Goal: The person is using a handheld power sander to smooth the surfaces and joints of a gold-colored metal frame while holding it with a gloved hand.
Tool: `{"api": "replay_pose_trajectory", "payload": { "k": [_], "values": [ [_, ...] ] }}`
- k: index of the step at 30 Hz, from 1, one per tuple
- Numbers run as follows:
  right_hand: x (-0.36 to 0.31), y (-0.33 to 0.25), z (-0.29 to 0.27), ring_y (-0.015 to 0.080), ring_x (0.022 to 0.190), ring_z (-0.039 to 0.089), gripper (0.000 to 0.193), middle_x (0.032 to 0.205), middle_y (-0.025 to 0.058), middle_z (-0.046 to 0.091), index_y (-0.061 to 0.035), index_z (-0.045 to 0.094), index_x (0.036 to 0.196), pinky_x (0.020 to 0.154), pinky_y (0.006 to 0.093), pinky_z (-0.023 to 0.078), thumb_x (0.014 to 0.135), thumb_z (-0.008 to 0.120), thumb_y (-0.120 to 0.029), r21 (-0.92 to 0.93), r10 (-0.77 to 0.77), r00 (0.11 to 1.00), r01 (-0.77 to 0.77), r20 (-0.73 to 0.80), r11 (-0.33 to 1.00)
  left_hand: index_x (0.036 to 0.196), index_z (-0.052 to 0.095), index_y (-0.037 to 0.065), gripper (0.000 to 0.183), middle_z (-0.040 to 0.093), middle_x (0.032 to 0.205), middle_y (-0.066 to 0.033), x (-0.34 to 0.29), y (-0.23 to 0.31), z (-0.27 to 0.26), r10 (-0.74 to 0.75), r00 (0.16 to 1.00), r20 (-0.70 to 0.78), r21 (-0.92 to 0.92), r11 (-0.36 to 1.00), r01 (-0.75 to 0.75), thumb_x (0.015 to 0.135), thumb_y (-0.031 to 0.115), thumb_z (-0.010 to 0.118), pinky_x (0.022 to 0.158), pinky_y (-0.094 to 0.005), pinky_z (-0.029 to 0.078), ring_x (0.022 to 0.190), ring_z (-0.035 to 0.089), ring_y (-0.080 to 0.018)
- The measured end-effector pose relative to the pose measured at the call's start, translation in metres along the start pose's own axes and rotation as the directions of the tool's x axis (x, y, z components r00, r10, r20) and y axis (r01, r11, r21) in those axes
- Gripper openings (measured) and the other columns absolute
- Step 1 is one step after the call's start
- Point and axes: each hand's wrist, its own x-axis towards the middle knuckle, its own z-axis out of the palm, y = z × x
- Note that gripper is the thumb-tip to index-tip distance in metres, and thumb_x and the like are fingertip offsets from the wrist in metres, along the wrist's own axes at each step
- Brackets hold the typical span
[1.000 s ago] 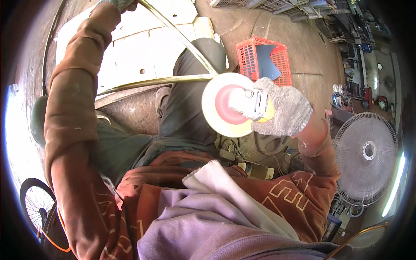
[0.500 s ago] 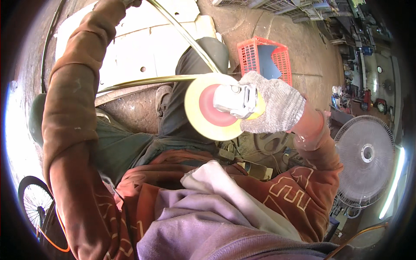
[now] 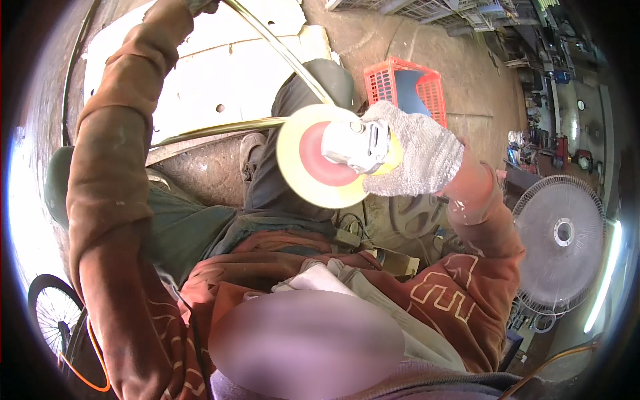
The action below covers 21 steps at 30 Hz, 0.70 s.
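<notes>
My right hand [image 3: 420, 150], in a grey knitted glove, is closed around an angle grinder [image 3: 360, 143]. The grinder carries a wide yellow disc [image 3: 290, 157] with a red centre, its face toward me. Behind the disc's upper left edge, two shiny brass-coloured metal tubes [image 3: 283, 53] run together over my knee; whether they touch the disc is hidden. My left hand [image 3: 200, 5] sits at the top edge beside the upper tube, mostly cut off, so its grip cannot be seen.
White boards [image 3: 200, 93] with holes lie on the floor ahead. A red plastic crate [image 3: 427, 93] holding a blue sheet stands beyond my right hand. At the right is a large round fan [image 3: 560, 243]; a bicycle wheel [image 3: 53, 307] is at the lower left. Cables lie below the grinder.
My right hand and the grinder have shifted slightly left and up. The left arm and the tubes have hardly moved.
</notes>
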Motion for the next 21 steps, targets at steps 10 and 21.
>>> {"api": "replay_pose_trajectory", "payload": {
  "k": [10, 21],
  "values": [
    [-0.088, 0.021, -0.014, 0.0160, 0.102, 0.069, 0.079, 0.111, 0.0088, 0.071, -0.0032, 0.055, 0.133, 0.089, 0.0347, 0.057, 0.068, 0.096, -0.023, 0.275, 0.136, 0.973, -0.082, -0.185, 0.958, 0.099, 0.073, -0.004, 0.036, 0.067, 0.073, -0.0102, -0.041, 0.017, -0.038, 0.152, 0.970, -0.187, -0.433, 0.874, -0.221, 0.089, 0.032, 0.073, 0.047, -0.0336, 0.046, 0.053, 0.058, -0.0196],
    [-0.119, -0.006, 0.028, 0.0335, 0.086, 0.075, 0.071, 0.097, 0.0124, 0.075, -0.0122, 0.060, 0.127, 0.073, 0.0431, 0.061, 0.067, 0.093, -0.030, -0.027, 0.178, 0.927, -0.197, -0.330, 0.980, 0.083, 0.065, -0.001, 0.037, 0.070, 0.078, -0.0193, 0.075, -0.088, -0.020, -0.028, 0.961, -0.277, -0.901, 0.354, -0.249, 0.093, 0.031, 0.078, 0.087, -0.0458, 0.058, 0.081, 0.071, -0.0338]
  ]
}}
